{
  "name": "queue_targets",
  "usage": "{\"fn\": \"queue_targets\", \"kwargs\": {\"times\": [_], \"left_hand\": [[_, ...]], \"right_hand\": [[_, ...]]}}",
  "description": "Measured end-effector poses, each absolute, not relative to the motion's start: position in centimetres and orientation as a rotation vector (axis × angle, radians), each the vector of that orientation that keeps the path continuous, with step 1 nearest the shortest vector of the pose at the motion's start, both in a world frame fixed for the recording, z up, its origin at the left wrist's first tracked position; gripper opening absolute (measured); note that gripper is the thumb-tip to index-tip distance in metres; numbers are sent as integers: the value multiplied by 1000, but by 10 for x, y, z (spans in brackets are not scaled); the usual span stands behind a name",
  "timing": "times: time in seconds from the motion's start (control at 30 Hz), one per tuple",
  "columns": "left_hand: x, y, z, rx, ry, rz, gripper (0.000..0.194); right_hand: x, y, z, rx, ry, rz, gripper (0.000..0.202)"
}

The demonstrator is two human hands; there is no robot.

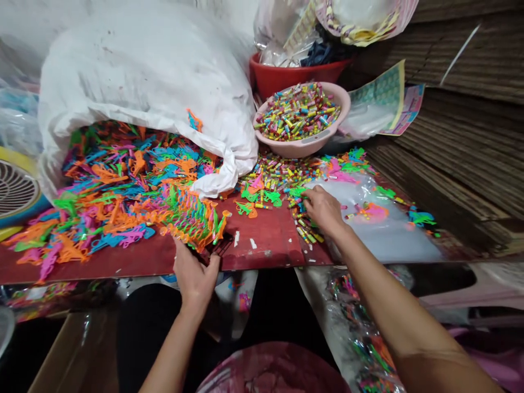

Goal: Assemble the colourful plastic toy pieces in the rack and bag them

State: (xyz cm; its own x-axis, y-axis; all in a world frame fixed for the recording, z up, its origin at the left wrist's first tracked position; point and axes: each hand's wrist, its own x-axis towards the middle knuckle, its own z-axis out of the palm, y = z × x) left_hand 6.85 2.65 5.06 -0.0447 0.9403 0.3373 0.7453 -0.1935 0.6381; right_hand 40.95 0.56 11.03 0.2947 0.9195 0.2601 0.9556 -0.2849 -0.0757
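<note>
On the near side of the table, my left hand (194,275) is closed around a dark wire rack (223,245), its thumb along the edge. A dense row of orange, green and pink plastic toy pieces (196,218) stands in the rack. Further right, my right hand (323,208) reaches down with curled fingers among small coloured tubes (305,226). A green plastic piece (298,192) lies at its fingertips. What the right fingers hold, if anything, is hidden. Between the hands, several loose green and orange pieces (246,208) lie on the red tabletop (266,234).
A large white sack (151,65) spills a heap of gun-shaped plastic toys (123,169) on the left. Behind the tubes stands a pink basin (303,146) full of them. Clear plastic bags (393,240) lie right; stacked cardboard (462,147) borders that side. A fan (18,188) stands far left.
</note>
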Motion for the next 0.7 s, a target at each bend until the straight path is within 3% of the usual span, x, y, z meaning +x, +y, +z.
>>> {"fn": "queue_targets", "kwargs": {"times": [0.17, 0.33, 0.43, 0.6, 0.7], "left_hand": [[35, 36, 52, 2020, 1585, 939, 38], [15, 52, 53, 2144, 1434, 850, 26], [10, 51, 53, 2160, 1370, 893, 34], [9, 27, 46, 2127, 1374, 1118, 71], [10, 6, 41, 2089, 1497, 1300, 72]], "right_hand": [[404, 13, 106, -2371, -1945, -317, 36], [405, 14, 101, -2150, -1829, -263, 31], [401, 5, 101, -1899, -1638, -30, 33], [377, -11, 94, -1602, -1440, 628, 39], [360, -17, 85, -1497, -1324, 762, 31]]}}
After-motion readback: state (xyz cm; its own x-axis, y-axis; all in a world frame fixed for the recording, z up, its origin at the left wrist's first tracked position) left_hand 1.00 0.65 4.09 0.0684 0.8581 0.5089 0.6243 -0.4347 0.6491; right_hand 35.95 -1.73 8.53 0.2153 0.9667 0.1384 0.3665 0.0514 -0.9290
